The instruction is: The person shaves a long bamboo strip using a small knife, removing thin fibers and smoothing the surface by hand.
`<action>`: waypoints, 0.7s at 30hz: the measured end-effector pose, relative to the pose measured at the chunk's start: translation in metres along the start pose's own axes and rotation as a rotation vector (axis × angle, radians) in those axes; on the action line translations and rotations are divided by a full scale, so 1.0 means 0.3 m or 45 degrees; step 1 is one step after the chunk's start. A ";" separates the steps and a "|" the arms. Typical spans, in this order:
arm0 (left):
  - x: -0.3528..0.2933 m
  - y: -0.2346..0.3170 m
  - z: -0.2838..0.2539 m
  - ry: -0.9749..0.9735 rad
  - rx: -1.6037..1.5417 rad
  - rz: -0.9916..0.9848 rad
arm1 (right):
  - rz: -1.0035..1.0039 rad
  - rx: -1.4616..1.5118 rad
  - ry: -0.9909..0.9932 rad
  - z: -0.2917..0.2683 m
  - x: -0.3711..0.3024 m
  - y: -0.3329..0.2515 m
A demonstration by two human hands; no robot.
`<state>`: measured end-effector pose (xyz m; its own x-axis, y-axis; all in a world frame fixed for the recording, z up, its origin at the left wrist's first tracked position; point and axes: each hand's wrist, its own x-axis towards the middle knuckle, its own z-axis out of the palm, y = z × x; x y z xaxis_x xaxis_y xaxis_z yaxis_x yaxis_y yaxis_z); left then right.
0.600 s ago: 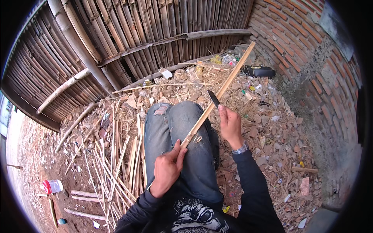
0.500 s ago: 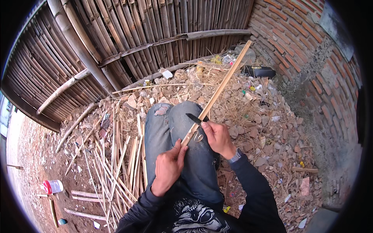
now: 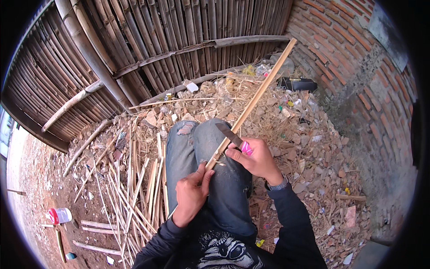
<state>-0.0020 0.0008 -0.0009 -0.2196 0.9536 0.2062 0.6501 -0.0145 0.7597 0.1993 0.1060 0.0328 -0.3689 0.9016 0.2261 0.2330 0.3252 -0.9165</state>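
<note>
A long pale bamboo strip [image 3: 260, 93] slants up and to the right across my jeans [image 3: 210, 179]. My left hand [image 3: 191, 190] pinches its lower end over the thigh. In my right hand [image 3: 257, 159] is a knife [image 3: 228, 133] with a dark blade and a pink handle, partly hidden by the fingers. The blade lies across the strip at about knee height and seems to touch it. Close below the blade, by my right thumb, small pale shavings show against the jeans.
Split bamboo strips [image 3: 134, 201] lie heaped on the ground to my left. A red-and-white tub [image 3: 60, 215] stands farther left. Rubble and dry straw [image 3: 295, 148] cover the ground ahead and right. A bamboo fence [image 3: 179, 31] closes the far side, a brick wall [image 3: 358, 67] the right; a black case [image 3: 297, 84] lies near their corner.
My right hand has turned, so the knife's pink handle now shows and the blade is tilted more steeply. The strip's far end has shifted slightly up and right. The curled shaving has dropped away.
</note>
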 end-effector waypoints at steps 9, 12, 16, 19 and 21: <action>0.027 -0.035 0.038 0.123 0.003 0.163 | -0.077 -0.371 -0.025 0.039 0.015 -0.037; 0.039 -0.023 0.028 0.057 0.012 0.158 | -0.213 -0.266 -0.060 0.052 0.016 -0.017; 0.061 -0.069 0.023 -0.035 -0.245 -0.160 | -0.139 0.023 -0.579 0.034 -0.022 -0.032; 0.075 -0.102 -0.039 -0.064 -0.374 -0.239 | -0.058 0.095 -0.238 0.068 -0.038 -0.062; 0.043 -0.092 -0.082 -0.113 -0.504 -0.276 | 0.038 -0.178 -0.208 0.031 -0.037 -0.073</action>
<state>-0.0408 0.0062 -0.0041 -0.2453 0.9692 -0.0238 0.2643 0.0905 0.9602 0.1899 0.0861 0.0473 -0.4984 0.8568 0.1322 0.3644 0.3453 -0.8649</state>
